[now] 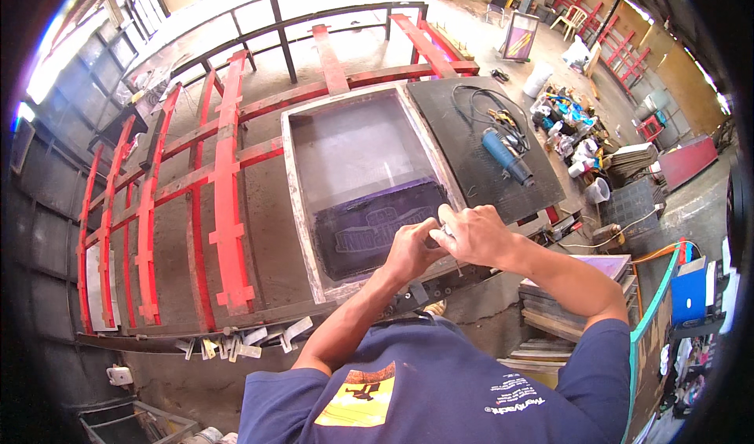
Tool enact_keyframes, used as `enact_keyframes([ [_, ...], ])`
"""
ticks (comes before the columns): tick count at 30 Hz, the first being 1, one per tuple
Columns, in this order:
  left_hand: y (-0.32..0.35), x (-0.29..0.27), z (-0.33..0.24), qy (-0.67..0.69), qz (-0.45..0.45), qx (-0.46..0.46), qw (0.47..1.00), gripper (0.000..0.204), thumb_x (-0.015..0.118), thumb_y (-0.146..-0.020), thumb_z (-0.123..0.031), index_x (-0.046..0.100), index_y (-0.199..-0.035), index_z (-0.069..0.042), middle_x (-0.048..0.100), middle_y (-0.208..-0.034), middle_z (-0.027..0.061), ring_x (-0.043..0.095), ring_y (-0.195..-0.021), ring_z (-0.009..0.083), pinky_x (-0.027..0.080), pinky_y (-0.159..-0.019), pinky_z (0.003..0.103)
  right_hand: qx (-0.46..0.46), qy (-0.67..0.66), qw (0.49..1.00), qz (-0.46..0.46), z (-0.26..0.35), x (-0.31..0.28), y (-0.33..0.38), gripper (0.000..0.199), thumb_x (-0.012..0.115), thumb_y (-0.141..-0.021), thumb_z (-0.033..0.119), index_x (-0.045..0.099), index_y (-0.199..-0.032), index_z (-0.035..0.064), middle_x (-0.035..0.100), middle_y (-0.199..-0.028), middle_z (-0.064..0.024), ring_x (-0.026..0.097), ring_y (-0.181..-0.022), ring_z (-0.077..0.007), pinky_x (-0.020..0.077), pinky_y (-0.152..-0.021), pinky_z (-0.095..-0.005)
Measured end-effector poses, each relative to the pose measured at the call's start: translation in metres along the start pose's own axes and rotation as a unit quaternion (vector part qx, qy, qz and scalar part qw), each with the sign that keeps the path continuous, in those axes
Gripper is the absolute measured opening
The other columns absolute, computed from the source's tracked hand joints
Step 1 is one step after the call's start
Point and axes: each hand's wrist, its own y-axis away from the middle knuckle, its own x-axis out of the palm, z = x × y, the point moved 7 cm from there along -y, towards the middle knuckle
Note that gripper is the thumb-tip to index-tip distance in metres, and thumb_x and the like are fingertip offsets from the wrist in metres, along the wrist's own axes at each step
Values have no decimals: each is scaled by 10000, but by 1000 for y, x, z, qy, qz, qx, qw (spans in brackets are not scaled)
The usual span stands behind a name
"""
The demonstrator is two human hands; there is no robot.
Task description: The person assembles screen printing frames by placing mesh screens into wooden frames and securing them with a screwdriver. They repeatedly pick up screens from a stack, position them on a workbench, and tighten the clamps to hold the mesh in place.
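Navy T-shirt (463,381) nearest in the head view, yellow print on its front; bare forearms reach forward from the sleeves. Left hand (412,249) and right hand (481,236) meet over the near right part of a screen frame (300,200). Right fingers grasp a small pale object (448,230), mostly hidden, kind unclear; left fingers curled beside it, whether gripping cannot tell. Frame lies flat beyond the body, between red bars (229,169) on the left and a dark board (440,102) on the right. Rim whitish, scuffed, dark-stained. Mesh (357,146) pale grey, cloudy toward the far end; near part a deep purple block (373,248), ragged-edged, faint outlined lettering across it. Blue heat gun (506,156) on the board.
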Motion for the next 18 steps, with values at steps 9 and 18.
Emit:
enact_keyframes([
  [9,0,-6,6,19,17,46,999,288,790,-715,-89,639,-949,-16,665,-791,211,667,-741,407,515,-643,432,-109,30,993,-27,12,-3,6,352,636,-897,350,551,-1024,32,658,-856,-161,679,-831,-323,531,-712,-442],
  [18,11,-16,-16,102,106,26,989,227,738,-724,-45,645,-928,-6,671,-799,161,691,-687,265,508,-625,354,-225,-30,968,-106,20,-6,13,284,651,-891,288,555,-982,36,636,-798,-148,664,-768,-337,523,-698,-458],
])
